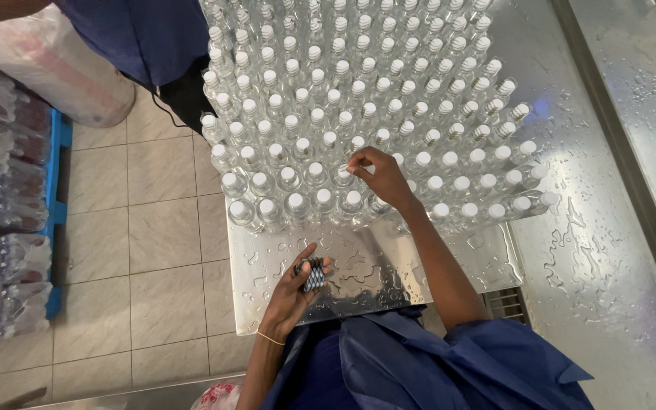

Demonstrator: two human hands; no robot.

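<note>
Now right-hand fingers [358, 161] pinch a bottle cap [345, 173].

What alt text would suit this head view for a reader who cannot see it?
The right hand reaches onto a white-capped clear bottle among many packed rows on a wet steel table. The left hand holds a small dark stack near the table's front edge.

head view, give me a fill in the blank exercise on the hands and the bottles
1. The right hand touches a bottle's ____ cap.
2. The left hand holds a small stack over the ____ steel table.
3. The clear bottles stand in ____ rows.
4. Both sleeves are ____.

Missing words: white; wet; packed; blue
</note>
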